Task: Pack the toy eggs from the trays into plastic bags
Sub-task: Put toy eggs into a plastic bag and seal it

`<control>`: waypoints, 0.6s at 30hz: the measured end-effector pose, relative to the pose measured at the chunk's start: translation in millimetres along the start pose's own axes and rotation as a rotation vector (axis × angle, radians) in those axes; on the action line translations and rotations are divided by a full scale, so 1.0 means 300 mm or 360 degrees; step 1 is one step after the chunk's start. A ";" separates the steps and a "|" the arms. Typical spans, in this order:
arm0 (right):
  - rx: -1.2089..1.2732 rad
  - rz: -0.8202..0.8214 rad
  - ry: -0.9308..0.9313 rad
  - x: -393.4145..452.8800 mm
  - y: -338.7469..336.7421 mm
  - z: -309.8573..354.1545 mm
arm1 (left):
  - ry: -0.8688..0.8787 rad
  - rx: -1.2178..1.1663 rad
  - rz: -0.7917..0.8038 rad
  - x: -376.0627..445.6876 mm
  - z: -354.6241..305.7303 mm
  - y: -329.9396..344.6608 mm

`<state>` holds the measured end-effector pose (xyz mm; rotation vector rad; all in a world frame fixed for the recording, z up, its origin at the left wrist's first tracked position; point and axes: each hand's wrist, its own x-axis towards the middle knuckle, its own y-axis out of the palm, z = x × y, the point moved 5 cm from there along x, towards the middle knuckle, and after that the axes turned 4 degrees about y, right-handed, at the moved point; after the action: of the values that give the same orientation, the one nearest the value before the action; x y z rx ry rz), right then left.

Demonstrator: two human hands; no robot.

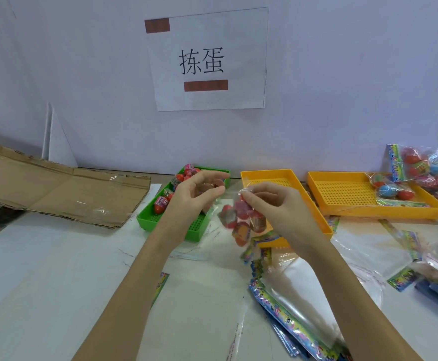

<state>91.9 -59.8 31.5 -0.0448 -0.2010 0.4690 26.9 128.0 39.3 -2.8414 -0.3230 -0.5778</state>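
Far left: flattened cardboard [64,188] lying on the surface [43,269], well apart from the work.

Next along, green tray [171,222] holding red toy eggs [160,204] along its left wall and far end; these not yet packed, so work clearly remains here.

Above that tray, left hand [194,194] raised with fingers loosely curved and thumb apart, grip relaxed and holding nothing that can be made out; a brownish shape behind the fingers too blurred to name.

Centre: clear plastic bag [241,225] hanging in the air, already holding several red eggs, exact count hard to tell through the film. Right hand [272,201] pinching the bag's top edge between thumb and fingertips [246,196], grip closed on the film. Probably mid-fill or about ready for sealing; cannot tell which.

Behind that hand, first yellow tray [267,175], no eggs visible in the part that shows, though hand and bag hide much of it.

Below, a stack of unused bags [290,308] with coloured header strips, fanned across the surface.

Further right, second yellow tray [342,196] with one filled bag [387,188] in its corner; more filled bags [426,168] piled at the far right edge. Loose empty film scattered beneath, likely to snag or slide underhand.

Judged overall: part done, with several bags finished and the green tray's eggs left.
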 end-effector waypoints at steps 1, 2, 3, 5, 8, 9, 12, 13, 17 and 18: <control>-0.0090 0.0062 -0.0037 -0.004 0.012 0.005 | -0.0011 -0.0005 0.0057 -0.002 -0.003 0.011; -0.0188 0.0117 -0.0074 -0.010 0.025 0.010 | -0.0033 0.0011 0.0105 -0.003 -0.003 0.023; -0.0273 0.0157 -0.0104 -0.013 0.037 0.015 | -0.0059 0.0049 0.0125 -0.003 0.000 0.030; -0.0332 0.0175 -0.0104 -0.015 0.041 0.019 | -0.0071 0.0094 0.0065 0.000 0.006 0.030; -0.0287 0.0135 -0.0012 -0.005 -0.009 0.017 | -0.0089 -0.0026 -0.0165 0.001 0.015 0.001; -0.0313 0.0116 0.0008 -0.003 -0.029 0.014 | -0.0102 -0.0087 -0.0250 0.001 0.018 -0.012; -0.0316 -0.0049 0.0039 0.002 -0.062 -0.001 | -0.0088 -0.0098 -0.0403 0.004 0.033 -0.037; -0.0311 -0.0107 0.0025 0.004 -0.062 -0.001 | -0.0068 -0.0054 -0.0442 0.004 0.036 -0.034; -0.0605 -0.0229 -0.0211 0.002 -0.030 0.032 | -0.0031 -0.0023 -0.0562 0.005 0.042 0.003; -0.0647 -0.0244 -0.0262 -0.001 -0.025 0.039 | -0.0049 -0.0026 -0.0534 0.006 0.047 0.011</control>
<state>92.6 -66.7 43.6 -0.3870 -0.4563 0.2729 34.3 128.7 26.9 -2.8307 -0.8142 -0.5987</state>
